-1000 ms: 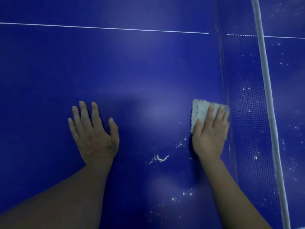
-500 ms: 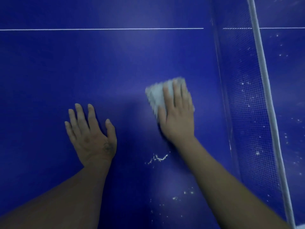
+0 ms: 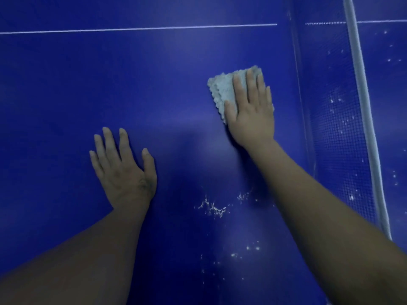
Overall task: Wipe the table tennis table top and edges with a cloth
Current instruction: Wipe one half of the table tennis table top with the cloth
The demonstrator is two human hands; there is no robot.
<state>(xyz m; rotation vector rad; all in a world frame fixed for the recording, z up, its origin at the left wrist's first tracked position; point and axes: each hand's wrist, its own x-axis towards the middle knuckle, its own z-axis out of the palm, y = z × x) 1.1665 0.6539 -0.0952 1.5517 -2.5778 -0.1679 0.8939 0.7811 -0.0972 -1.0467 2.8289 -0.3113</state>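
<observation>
The blue table tennis table top (image 3: 88, 84) fills the view. A pale grey cloth (image 3: 222, 91) lies flat on it right of centre. My right hand (image 3: 253, 111) presses down on the cloth with straight fingers and covers its right part. My left hand (image 3: 123, 170) rests flat on the bare table, lower left of the cloth, fingers spread. White crumbs (image 3: 212, 208) lie on the surface between my forearms, with more specks (image 3: 251, 248) nearer to me.
The net (image 3: 337, 128) stands at the right, its white top band (image 3: 363, 106) running from top to bottom. White specks dot the far half (image 3: 394, 62) beyond it. A white line (image 3: 132, 29) crosses the table near the top.
My right hand slid the cloth from beside the net leftward and away from me, then back a little toward the net. My left hand stayed in place.
</observation>
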